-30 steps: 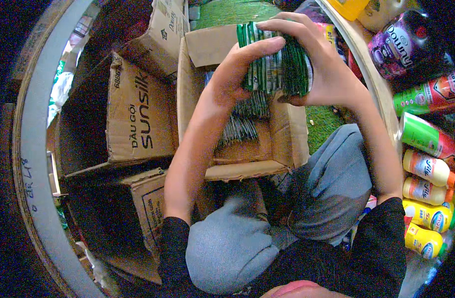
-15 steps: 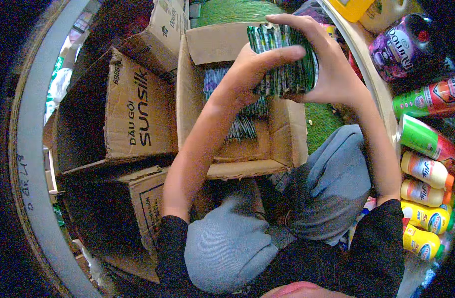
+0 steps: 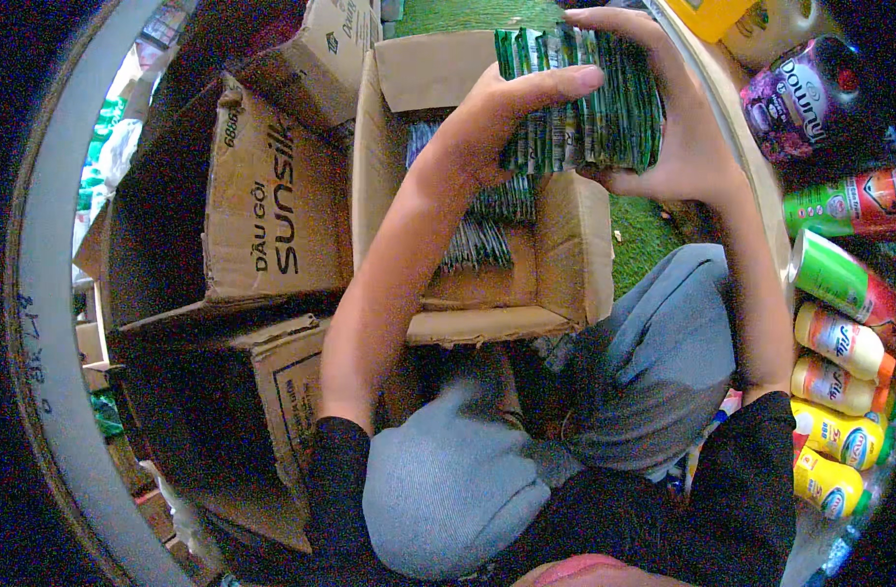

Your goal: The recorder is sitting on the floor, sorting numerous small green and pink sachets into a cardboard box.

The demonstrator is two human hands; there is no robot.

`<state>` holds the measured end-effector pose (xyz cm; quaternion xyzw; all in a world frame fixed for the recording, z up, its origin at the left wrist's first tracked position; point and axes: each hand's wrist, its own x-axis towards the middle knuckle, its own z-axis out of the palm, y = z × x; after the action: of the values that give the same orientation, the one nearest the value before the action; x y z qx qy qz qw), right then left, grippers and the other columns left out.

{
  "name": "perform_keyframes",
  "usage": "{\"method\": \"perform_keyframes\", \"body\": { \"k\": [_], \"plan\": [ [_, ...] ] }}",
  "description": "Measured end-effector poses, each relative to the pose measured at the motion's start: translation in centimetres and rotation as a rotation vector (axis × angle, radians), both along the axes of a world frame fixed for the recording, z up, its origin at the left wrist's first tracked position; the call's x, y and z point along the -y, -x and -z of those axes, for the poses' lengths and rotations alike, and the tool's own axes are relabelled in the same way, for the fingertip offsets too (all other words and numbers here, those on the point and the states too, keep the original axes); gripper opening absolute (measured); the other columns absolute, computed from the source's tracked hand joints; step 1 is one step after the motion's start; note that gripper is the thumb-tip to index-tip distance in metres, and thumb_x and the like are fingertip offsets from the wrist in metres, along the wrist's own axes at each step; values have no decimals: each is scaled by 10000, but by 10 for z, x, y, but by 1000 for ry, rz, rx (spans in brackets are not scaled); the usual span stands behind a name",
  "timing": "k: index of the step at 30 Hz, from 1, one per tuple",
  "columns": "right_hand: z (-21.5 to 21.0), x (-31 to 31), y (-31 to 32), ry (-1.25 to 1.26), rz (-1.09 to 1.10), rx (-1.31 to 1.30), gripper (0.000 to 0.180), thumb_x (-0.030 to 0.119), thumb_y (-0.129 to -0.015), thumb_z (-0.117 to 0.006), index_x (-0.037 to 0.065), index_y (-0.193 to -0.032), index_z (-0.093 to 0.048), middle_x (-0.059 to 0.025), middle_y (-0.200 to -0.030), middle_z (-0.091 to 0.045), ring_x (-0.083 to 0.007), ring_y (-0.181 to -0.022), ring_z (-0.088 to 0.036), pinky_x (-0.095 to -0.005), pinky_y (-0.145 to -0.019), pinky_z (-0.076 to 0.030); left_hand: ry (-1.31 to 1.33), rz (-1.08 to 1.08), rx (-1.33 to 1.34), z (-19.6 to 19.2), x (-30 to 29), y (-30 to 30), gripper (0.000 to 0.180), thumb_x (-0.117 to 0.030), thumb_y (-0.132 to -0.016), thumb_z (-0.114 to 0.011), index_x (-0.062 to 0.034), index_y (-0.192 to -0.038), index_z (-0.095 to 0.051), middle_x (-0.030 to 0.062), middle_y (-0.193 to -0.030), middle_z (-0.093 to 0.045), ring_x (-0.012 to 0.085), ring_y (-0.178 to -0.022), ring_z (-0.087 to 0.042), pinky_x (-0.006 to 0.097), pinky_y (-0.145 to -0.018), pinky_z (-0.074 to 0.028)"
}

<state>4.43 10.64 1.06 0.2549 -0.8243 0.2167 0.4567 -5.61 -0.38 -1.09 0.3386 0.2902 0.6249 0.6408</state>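
Note:
A thick row of thin green sachets (image 3: 583, 112) is held above the far right side of an open cardboard box (image 3: 577, 279). My left hand (image 3: 487, 122) grips the row's left end, its thumb lying across the top edges. At the other end, my right hand (image 3: 697, 132) is wrapped round the sachets, with fingers on the far side and thumb on the near side. Inside the box, more small packets (image 3: 475, 245) stand in rows. My left forearm hides part of them.
Brown cartons (image 3: 262, 196) stand open on the left, one with its flap raised. Bottles (image 3: 834, 386), cans (image 3: 839, 279) and a purple pouch (image 3: 800, 98) line the right side. Green turf (image 3: 649, 235) shows beside the box. My bent knees (image 3: 663, 313) are close to its near edge.
My right hand has shifted slightly right and the row of sachets between my hands looks wider, with more of its right part showing. The left hand keeps its grip.

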Motion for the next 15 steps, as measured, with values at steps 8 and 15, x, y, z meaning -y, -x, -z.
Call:
{"method": "perform_keyframes", "body": {
  "k": [8,15],
  "plan": [
    [16,9,-10,119,-204,9,1067,322,-500,-759,29,-1283,-97,-192,-1270,-230,-303,-1189,-240,-407,-974,-204,11,12,-99,8,0,-8,326,-178,-657,-657,-24,-922,-547,64,-823,-593,160,-709,-588,294,-627,-494],
    [-6,51,-9,812,531,525,740,402,-834,-402,-31,-1297,-20,-214,-1345,-103,-266,-1232,-192,-303,-1002,-155,20,60,-54,41,-16,13,362,-177,-624,-691,-33,-931,-562,62,-815,-606,154,-712,-590,281,-619,-493]
  ]
}}
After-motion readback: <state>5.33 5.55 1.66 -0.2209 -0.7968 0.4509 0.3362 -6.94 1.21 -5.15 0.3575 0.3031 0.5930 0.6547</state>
